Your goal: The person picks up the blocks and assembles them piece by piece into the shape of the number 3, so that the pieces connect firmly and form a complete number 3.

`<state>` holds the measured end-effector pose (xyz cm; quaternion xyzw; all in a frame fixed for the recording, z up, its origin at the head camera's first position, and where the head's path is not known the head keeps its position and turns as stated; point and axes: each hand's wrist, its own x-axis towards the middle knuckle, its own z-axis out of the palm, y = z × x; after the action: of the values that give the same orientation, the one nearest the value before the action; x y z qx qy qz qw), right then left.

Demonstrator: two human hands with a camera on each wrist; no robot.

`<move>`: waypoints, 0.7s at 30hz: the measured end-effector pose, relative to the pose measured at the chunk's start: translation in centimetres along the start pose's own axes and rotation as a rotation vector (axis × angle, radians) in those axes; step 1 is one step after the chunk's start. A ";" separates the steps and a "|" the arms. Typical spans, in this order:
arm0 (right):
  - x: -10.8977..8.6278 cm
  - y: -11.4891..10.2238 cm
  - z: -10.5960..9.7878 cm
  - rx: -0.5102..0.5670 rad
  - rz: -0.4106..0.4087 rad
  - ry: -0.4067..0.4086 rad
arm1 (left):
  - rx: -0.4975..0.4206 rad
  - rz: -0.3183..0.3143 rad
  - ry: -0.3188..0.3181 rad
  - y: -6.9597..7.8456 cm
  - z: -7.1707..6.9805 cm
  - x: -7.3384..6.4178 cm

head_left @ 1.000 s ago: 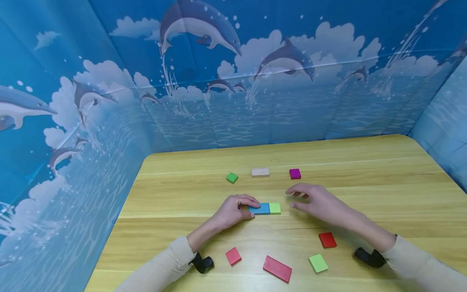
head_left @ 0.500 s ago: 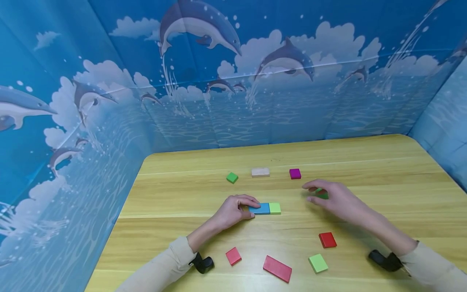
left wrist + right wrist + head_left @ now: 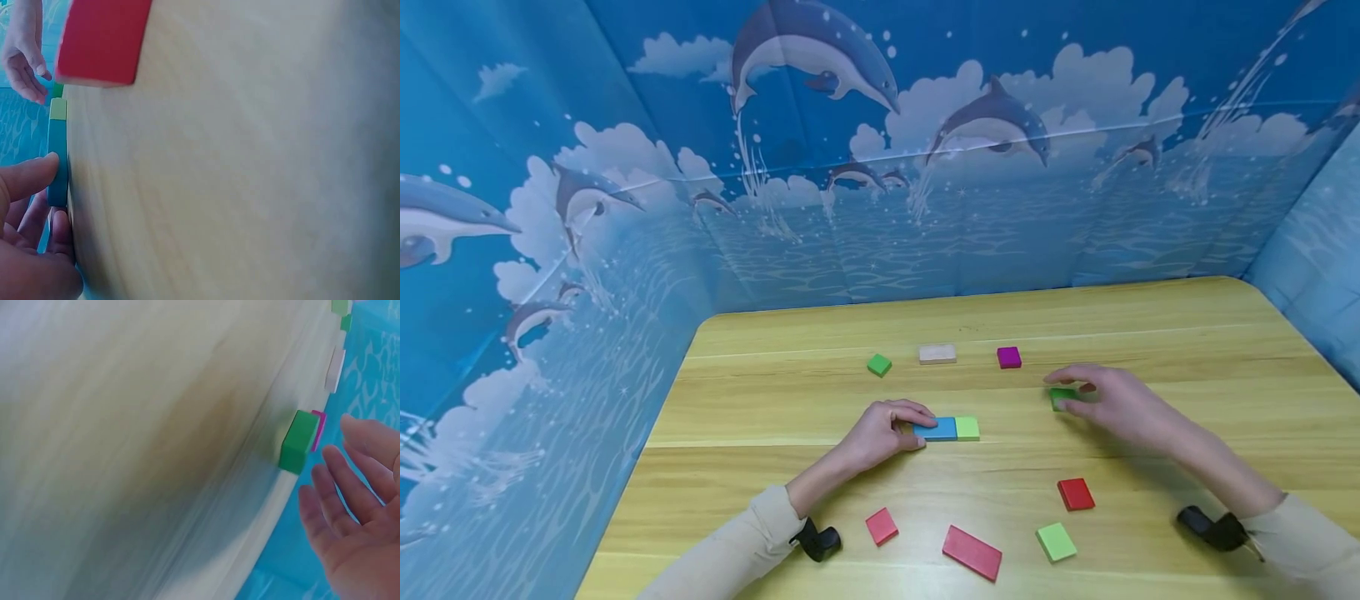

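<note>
My left hand point(image 3: 874, 432) pinches the left end of a flat blue block point(image 3: 938, 430) on the wooden table, thumb on the near side and fingers on the far side. A lime green block point(image 3: 967, 428) lies end to end with the blue one at its right. Farther right, my right hand point(image 3: 1112, 406) is at a green block point(image 3: 1058, 395), its thumb overlapping the block in the head view. In the right wrist view the fingers are spread and relaxed beside the green block point(image 3: 299, 442), with a gap between.
Along the back lie a small green block point(image 3: 879, 365), a pale block point(image 3: 937, 355) and a purple block point(image 3: 1009, 357). Nearer the front are a pink-red square point(image 3: 882, 527), a longer pink-red block point(image 3: 972, 552), a red block point(image 3: 1077, 494) and a lime green square point(image 3: 1056, 542).
My right hand has moved rightward, away from the blue and lime green blocks, to the green block that it hid at first. The left hand stays on the blue block.
</note>
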<state>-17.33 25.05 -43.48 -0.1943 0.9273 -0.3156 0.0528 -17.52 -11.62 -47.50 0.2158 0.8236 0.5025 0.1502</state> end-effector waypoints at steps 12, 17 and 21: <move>-0.1 1.1 -0.2 -0.041 -0.008 -0.041 | 0.009 -0.007 -0.004 0.0 0.1 0.0; -0.1 1.3 0.0 -0.031 -0.034 -0.037 | 0.001 -0.004 0.000 0.0 0.0 0.1; 0.1 1.4 0.2 -0.023 -0.048 -0.039 | -0.001 -0.002 0.004 0.1 0.0 0.0</move>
<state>-17.80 25.90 -44.48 -0.2231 0.9248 -0.3021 0.0608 -17.50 -11.57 -47.46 0.2138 0.8239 0.5031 0.1492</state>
